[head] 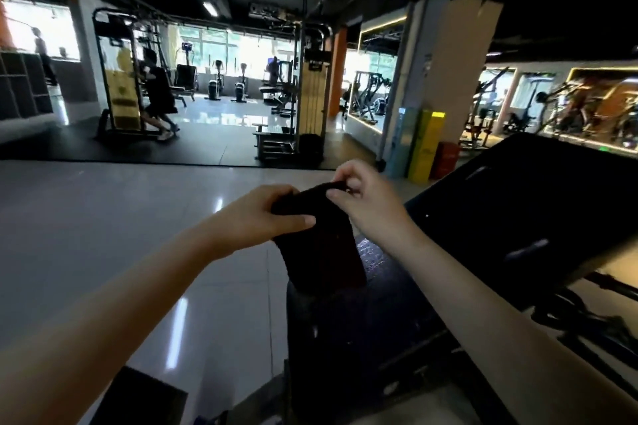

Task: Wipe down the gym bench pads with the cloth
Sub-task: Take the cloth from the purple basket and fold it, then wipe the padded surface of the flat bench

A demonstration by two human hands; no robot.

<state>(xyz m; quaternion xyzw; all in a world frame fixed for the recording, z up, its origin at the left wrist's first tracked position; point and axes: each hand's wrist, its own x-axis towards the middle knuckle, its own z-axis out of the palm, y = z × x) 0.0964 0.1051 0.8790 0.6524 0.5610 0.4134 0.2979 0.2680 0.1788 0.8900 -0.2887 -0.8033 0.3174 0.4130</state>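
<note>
Head view: dark cloth (321,241) hangs just above the seat pad (373,321). Its lower edge is near or touching the pad, can't tell which. L hand (257,217) grips the cloth's top left edge, thumb across the front, fingers curled behind. R hand (367,205) pinches the top right corner w/ thumb & fingertips. Tilted back pad (538,197) rises to the right of the seat pad. Glossy floor (103,217) lies left of the seat pad.

Dim, backlit by windows (248,48); foreground perhaps underexposed.
</note>
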